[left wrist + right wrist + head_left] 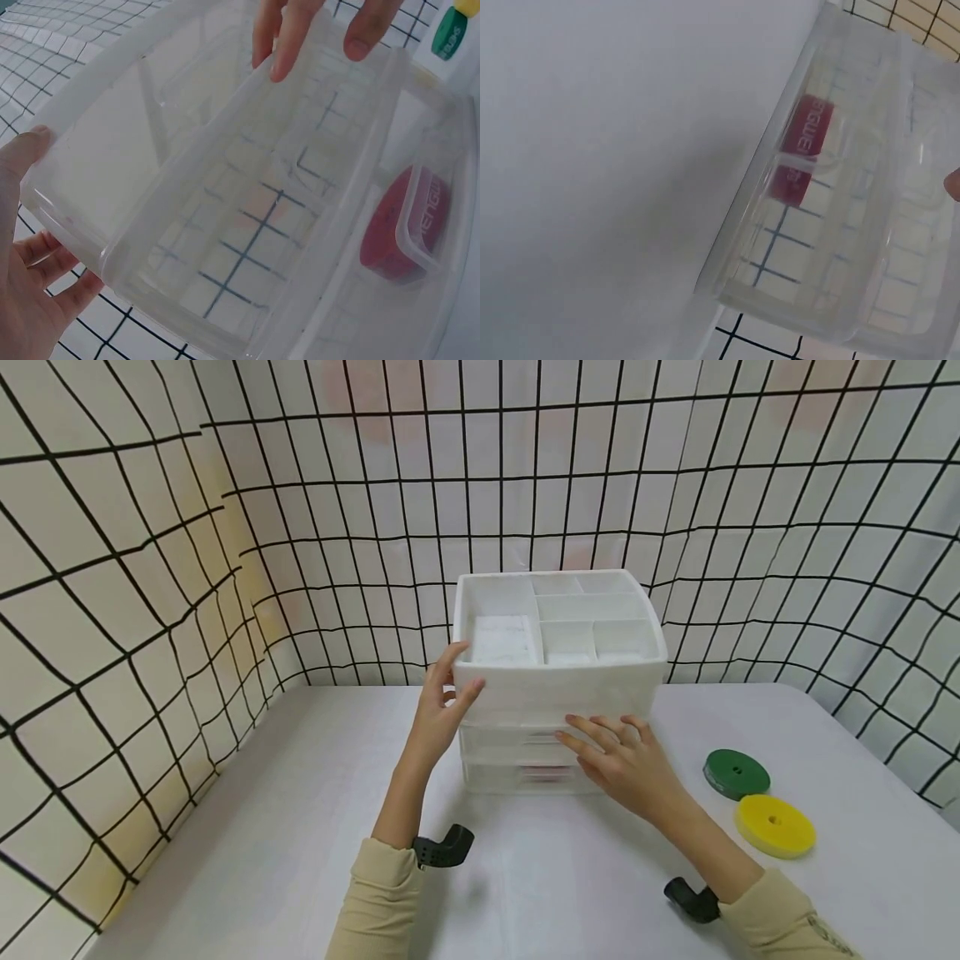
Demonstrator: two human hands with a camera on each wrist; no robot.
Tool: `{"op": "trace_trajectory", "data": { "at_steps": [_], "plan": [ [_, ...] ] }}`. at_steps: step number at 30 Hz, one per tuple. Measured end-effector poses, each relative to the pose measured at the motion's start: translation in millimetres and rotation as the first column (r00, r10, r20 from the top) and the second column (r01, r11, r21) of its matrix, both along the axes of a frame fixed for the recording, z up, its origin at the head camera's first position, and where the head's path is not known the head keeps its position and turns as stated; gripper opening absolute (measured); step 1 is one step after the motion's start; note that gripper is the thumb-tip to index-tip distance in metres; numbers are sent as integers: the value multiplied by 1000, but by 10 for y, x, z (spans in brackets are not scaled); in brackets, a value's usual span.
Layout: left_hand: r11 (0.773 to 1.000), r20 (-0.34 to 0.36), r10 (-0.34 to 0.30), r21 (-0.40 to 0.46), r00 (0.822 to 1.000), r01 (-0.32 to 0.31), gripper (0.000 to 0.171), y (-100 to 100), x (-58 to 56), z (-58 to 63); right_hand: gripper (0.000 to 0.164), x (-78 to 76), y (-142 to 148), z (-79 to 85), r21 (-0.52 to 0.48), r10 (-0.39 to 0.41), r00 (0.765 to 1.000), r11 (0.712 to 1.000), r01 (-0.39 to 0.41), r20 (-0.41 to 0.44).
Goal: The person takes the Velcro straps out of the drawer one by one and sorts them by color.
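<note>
A white plastic drawer organizer stands on the table, with an open compartment tray on top and translucent drawers below. At its upper left front corner, my left hand holds on, thumb on the front and fingers along the side. My right hand has its fingers extended over the front, tips near the top of the middle drawer; exact contact cannot be told. Inside the bottom drawer lies a red lettered object, seen through the plastic in both wrist views.
Right of the organizer, a green disc and a yellow disc, each with a small centre hole, lie on the white table. White walls with a black grid rise behind and on both sides.
</note>
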State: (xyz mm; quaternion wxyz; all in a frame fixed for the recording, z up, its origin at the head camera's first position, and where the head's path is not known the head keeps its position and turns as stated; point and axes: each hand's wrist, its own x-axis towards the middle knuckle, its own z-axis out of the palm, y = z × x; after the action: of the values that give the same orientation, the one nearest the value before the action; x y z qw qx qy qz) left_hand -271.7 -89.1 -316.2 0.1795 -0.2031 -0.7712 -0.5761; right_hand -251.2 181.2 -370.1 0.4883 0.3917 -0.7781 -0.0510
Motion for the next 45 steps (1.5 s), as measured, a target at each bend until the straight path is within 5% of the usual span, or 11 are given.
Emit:
{"op": "trace_trajectory", "data": {
  "at_steps": [8, 16, 24, 35, 45],
  "plan": [
    [1000, 11, 9, -8, 1000, -9, 51, 7, 13, 1, 37, 126, -80, -35, -47, 39, 998, 998, -37, 44],
    [1000, 12, 18, -13, 1000, -18, 51, 0, -1, 2, 33, 163, -147, -132, 77, 69, 989, 994, -80, 133],
    [1000, 4, 18, -17, 1000, -18, 50, 5, -2, 7, 60, 135, -172, -195, 128, 62, 979, 988, -88, 194],
    [1000, 6, 8, -2, 1000, -8, 51, 18, 11, -12, 65, 117, -225, -237, 219, -84, 984, 975, 48, 157],
    [1000, 8, 15, -3, 1000, -15, 50, 1, -11, -14, 72, 12, -264, -316, 212, -90, 993, 975, 72, 75]
  ]
}}
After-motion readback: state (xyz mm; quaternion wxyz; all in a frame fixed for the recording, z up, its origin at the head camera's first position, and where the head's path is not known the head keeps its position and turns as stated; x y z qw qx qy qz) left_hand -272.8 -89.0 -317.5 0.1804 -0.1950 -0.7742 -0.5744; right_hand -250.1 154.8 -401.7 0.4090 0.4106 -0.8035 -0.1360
